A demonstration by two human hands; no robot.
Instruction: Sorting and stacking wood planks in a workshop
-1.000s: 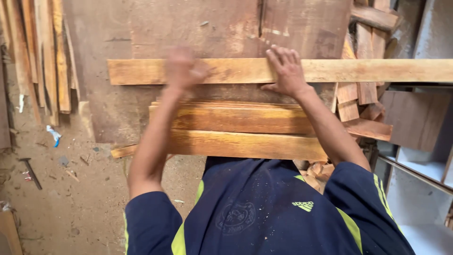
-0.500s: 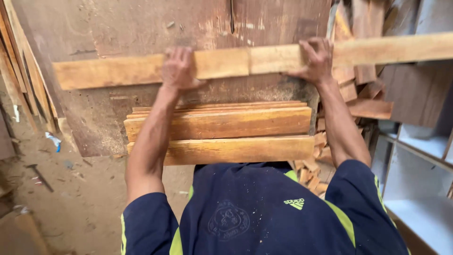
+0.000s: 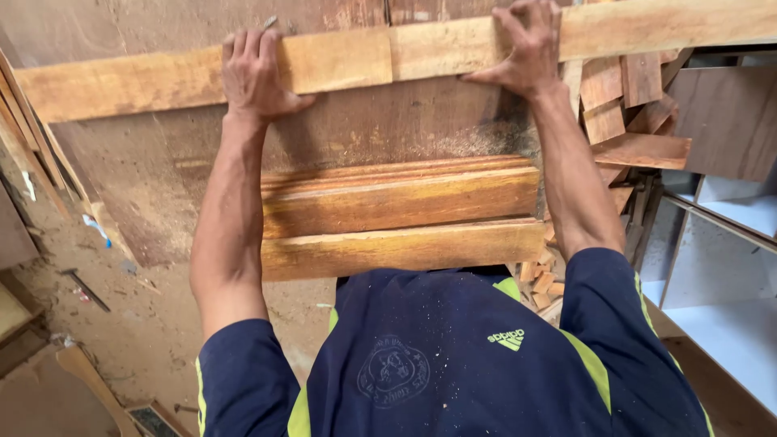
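While stacked boards lie below, left hand and right hand clamp the long plank

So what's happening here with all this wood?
A person holds a long wooden plank out in front with both arms stretched. The left hand and the right hand each grip its upper edge. Below it lies a stack of thicker boards, with offcuts piled at the right and a sawdust-covered floor.
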